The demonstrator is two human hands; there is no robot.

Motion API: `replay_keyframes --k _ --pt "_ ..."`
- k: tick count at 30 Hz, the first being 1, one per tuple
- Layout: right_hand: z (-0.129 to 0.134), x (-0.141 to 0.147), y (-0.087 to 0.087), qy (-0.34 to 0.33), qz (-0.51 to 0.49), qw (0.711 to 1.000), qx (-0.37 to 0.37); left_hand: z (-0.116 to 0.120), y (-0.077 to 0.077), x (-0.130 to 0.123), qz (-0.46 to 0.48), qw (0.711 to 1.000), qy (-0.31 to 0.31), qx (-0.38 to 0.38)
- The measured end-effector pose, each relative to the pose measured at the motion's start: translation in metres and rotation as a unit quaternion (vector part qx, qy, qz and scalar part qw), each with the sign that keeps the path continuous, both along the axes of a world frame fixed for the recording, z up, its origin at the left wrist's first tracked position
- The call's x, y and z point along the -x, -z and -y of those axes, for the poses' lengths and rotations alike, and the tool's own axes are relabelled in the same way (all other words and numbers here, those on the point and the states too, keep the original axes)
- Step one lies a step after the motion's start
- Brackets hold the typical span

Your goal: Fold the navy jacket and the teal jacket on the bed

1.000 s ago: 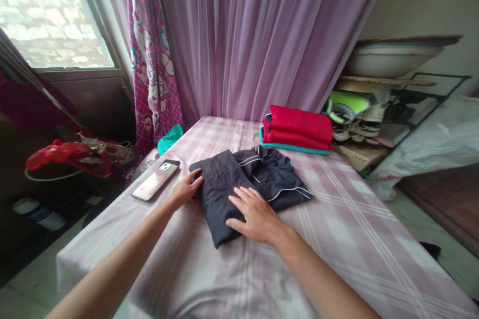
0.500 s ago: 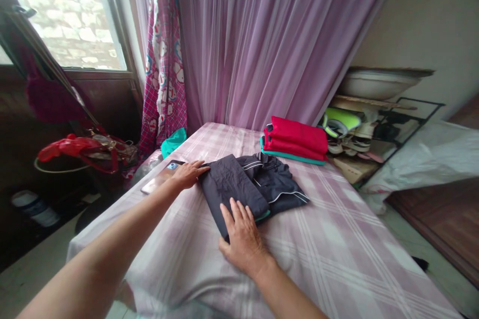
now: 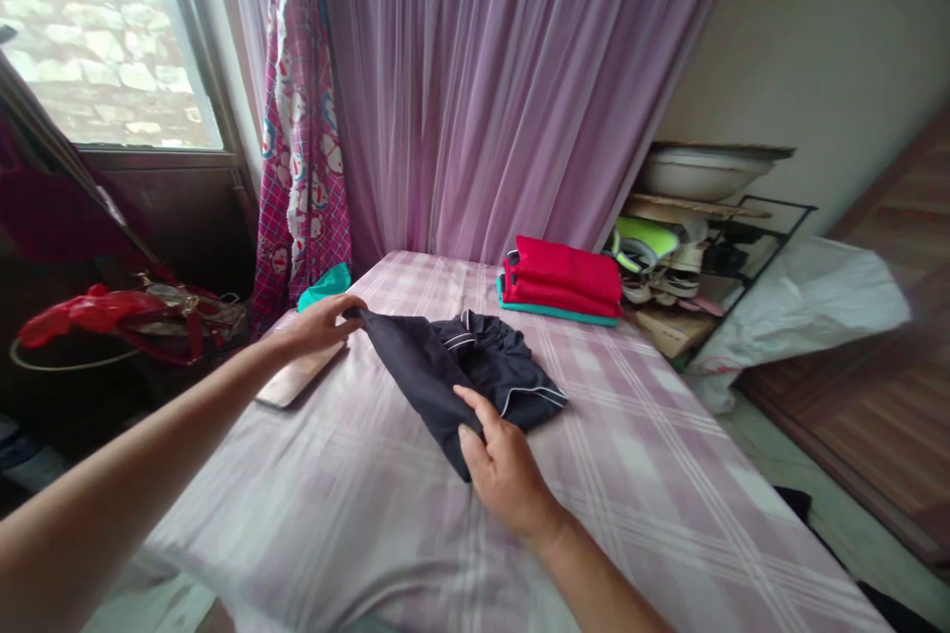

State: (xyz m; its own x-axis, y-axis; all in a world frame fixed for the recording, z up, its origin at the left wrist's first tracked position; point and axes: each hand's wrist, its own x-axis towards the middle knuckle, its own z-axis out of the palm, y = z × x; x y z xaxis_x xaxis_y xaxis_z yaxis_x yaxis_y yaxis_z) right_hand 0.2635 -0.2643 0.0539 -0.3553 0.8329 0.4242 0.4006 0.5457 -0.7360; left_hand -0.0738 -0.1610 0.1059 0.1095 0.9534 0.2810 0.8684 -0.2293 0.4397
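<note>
Our left hand (image 3: 327, 321) and right hand (image 3: 509, 470) grasp the dark cloth (image 3: 423, 371) at the middle of the surface (image 3: 594, 475). The phone (image 3: 301, 376) lies by the left edge, the red stack (image 3: 564, 277) near the far right corner.

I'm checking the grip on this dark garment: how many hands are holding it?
2. The left hand pinches the raised left corner of the dark garment; the right hand grips its near end. No other hand shows.
</note>
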Motion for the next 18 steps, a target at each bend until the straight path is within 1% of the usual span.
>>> replay_keyframes --k 2,4,5,7,8,10,11,13,15,17,18 --pt "-0.004 -0.009 -0.01 0.008 -0.079 0.996 0.041 -0.004 -0.02 0.003 0.083 0.996 0.015 0.004" --pt "-0.018 -0.023 -0.015 0.023 -0.132 0.988 0.077 -0.019 -0.033 -0.008 0.14 0.989 0.04 0.021" --pt "-0.028 -0.031 -0.013 0.034 -0.145 0.985 0.092 -0.032 -0.037 -0.019 0.15 0.987 0.044 0.029" --pt "-0.053 -0.05 -0.003 0.072 -0.153 0.979 0.11 -0.063 -0.038 -0.05 0.126 0.991 0.029 0.027" --pt "-0.067 -0.059 0.005 0.101 -0.151 0.977 0.113 -0.08 -0.035 -0.069 0.096 0.995 0.013 0.019" --pt "-0.091 -0.079 0.026 0.179 -0.136 0.967 0.119 -0.112 -0.022 -0.108 0.02 0.999 -0.013 0.028" --pt "-0.1 -0.087 0.037 0.218 -0.119 0.96 0.128 -0.125 -0.012 -0.125 -0.007 0.998 -0.033 0.046" --pt "-0.11 -0.1 0.057 0.275 -0.068 0.947 0.15 -0.144 0.01 -0.15 -0.037 0.994 -0.05 0.091" --pt "-0.11 -0.106 0.073 0.298 -0.015 0.941 0.159 -0.154 0.031 -0.162 -0.061 0.985 -0.063 0.15" --pt "-0.104 -0.105 0.082 0.287 0.01 0.944 0.161 -0.158 0.047 -0.161 -0.087 0.972 -0.078 0.205" --pt "-0.103 -0.103 0.084 0.277 0.014 0.947 0.165 -0.159 0.052 -0.158 -0.099 0.965 -0.083 0.226"
